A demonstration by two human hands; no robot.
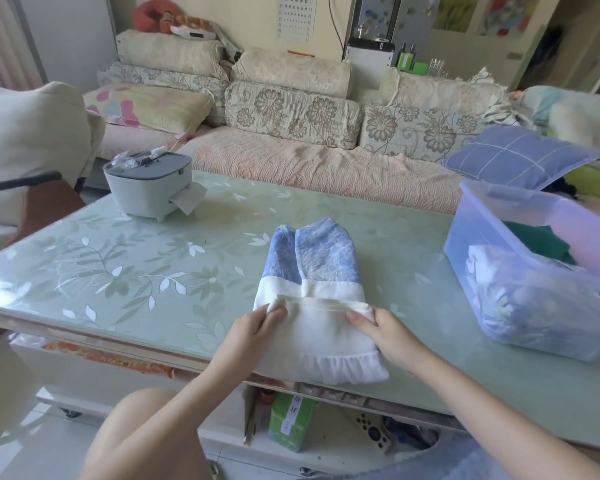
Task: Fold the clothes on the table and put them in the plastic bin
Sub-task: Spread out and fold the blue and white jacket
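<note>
A person is sitting at a green leaf-patterned table (136,271), folding a blue and white garment (321,271) that is lying flat near the front edge, its white ruffled hem hanging slightly over that edge. The left hand (253,332) is pinching the left end of a folded-over white edge and the right hand (383,329) is gripping the right end, fingers curled onto the cloth. A clear plastic bin (471,244) is standing on the table to the right, well apart from the garment, holding folded clothes (534,299), while a grey tissue box (146,188) is sitting at the far left.
</note>
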